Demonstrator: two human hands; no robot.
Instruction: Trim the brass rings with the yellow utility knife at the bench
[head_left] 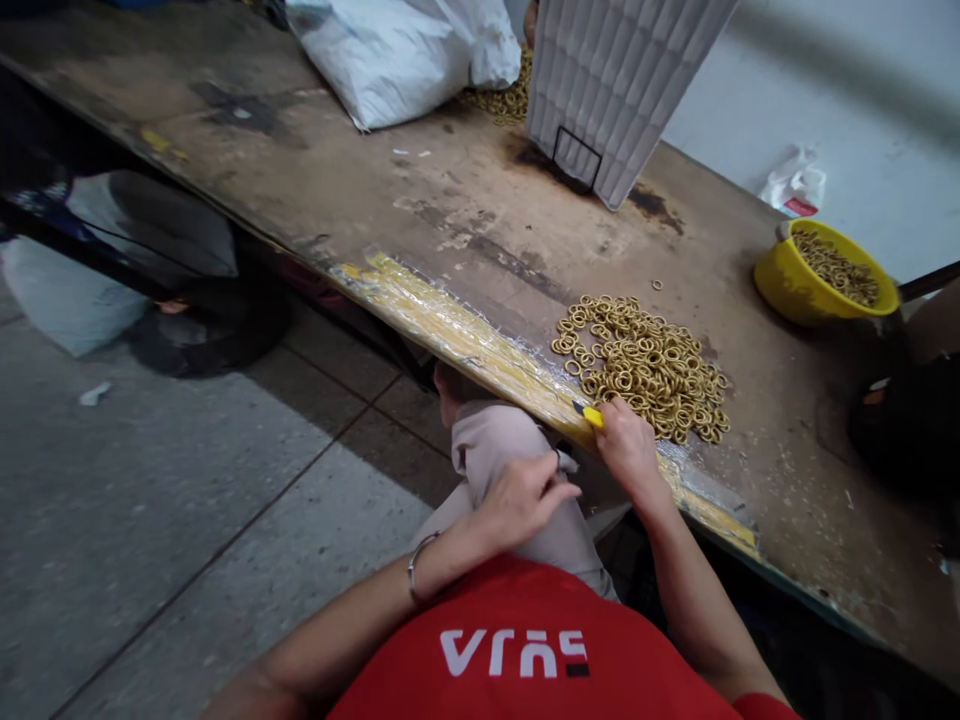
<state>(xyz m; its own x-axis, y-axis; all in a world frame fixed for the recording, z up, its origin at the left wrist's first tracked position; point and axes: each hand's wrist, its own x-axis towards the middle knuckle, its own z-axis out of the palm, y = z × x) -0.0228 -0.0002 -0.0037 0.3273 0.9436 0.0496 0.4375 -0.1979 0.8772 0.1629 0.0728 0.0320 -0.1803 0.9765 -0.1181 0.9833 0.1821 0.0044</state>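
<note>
My right hand (627, 445) is closed around a yellow-handled utility knife (592, 415) at the table's front edge. The knife's dark tip points left over the yellow tape strip (480, 335) along that edge. Right beside this hand lies a loose pile of brass-coloured rings (649, 370). My left hand (525, 497) is held above my lap with its fingers curled and the thumb stretched out. A small dark curved thing shows at its fingertips, too small to name for sure.
A yellow bowl (806, 290) of similar rings stands at the right. Toward the back are a white sack (397, 60), more rings (506, 98) and a tall grey ribbed panel (615, 90) with a wire handle. A round black base (206, 325) stands on the floor at left.
</note>
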